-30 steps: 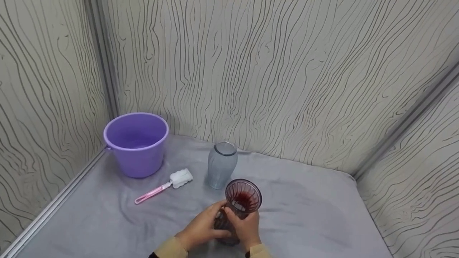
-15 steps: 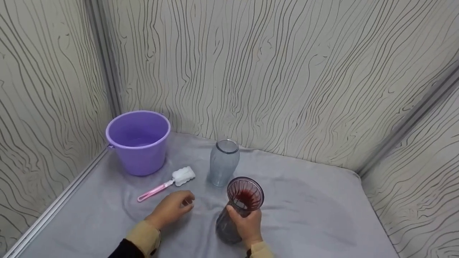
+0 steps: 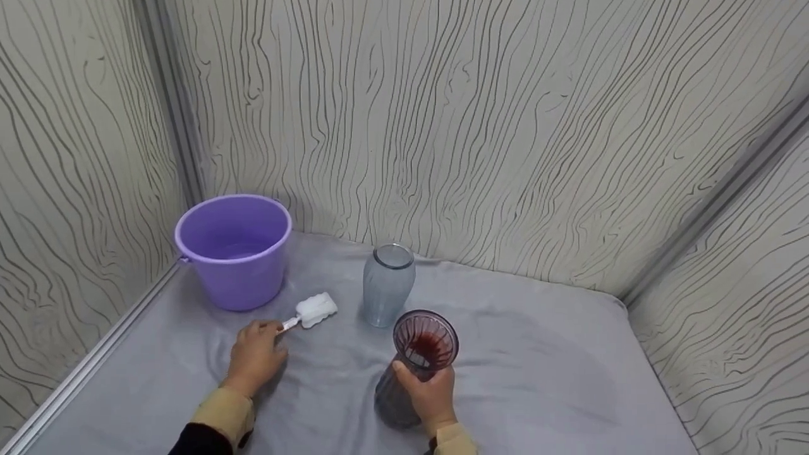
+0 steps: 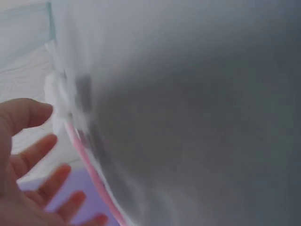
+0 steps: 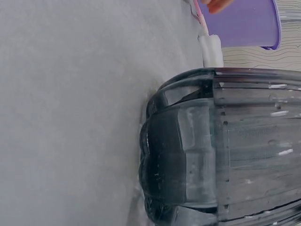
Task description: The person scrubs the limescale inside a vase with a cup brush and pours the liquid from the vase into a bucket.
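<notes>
My right hand grips the neck of a dark, ribbed glass vase, whose flared mouth shows red inside. In the right wrist view the lobed base of the dark vase is at the grey cloth. Over the pink handle of a sponge brush is my left hand, hiding most of that handle. The left wrist view has the fingers spread beside the pink handle, with a gap between. The brush's white sponge head points toward a pale blue glass vase.
The pale blue vase stands upright behind the dark one. At the back left is a purple bucket. Grey cloth covers the table, and patterned wall panels enclose it at the back and sides.
My left hand has let go of the dark vase and moved left to the brush handle. My right hand keeps its grip, and the vase stays in about the same place.
</notes>
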A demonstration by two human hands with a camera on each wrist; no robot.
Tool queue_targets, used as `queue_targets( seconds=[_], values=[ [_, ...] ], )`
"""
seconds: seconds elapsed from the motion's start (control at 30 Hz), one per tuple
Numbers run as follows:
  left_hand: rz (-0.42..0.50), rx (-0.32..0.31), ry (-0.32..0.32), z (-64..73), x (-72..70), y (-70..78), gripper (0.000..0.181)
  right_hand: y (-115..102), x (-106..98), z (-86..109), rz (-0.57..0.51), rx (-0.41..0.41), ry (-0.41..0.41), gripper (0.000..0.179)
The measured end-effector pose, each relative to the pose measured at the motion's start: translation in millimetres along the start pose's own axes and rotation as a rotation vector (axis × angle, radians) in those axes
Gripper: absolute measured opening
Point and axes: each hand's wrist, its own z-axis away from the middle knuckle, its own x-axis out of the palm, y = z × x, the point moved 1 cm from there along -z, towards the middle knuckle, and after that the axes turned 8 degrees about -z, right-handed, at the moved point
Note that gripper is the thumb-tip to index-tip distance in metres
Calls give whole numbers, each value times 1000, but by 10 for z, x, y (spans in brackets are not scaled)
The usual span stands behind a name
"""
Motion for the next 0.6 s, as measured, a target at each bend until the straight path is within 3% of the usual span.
queue_targets(
  seconds=[0.1, 0.2, 0.6],
  values=[
    [-27, -85, -72, 16, 5, -69, 48, 3, -4, 7, 3, 7, -3, 53],
    [-30, -117, -99, 11, 4, -105, 48, -1, -8, 6, 0, 12, -7, 53],
    [-61, -85, -12, 8, -50, -149, 32, -9, -8, 17, -30, -11, -20, 56]
  ],
)
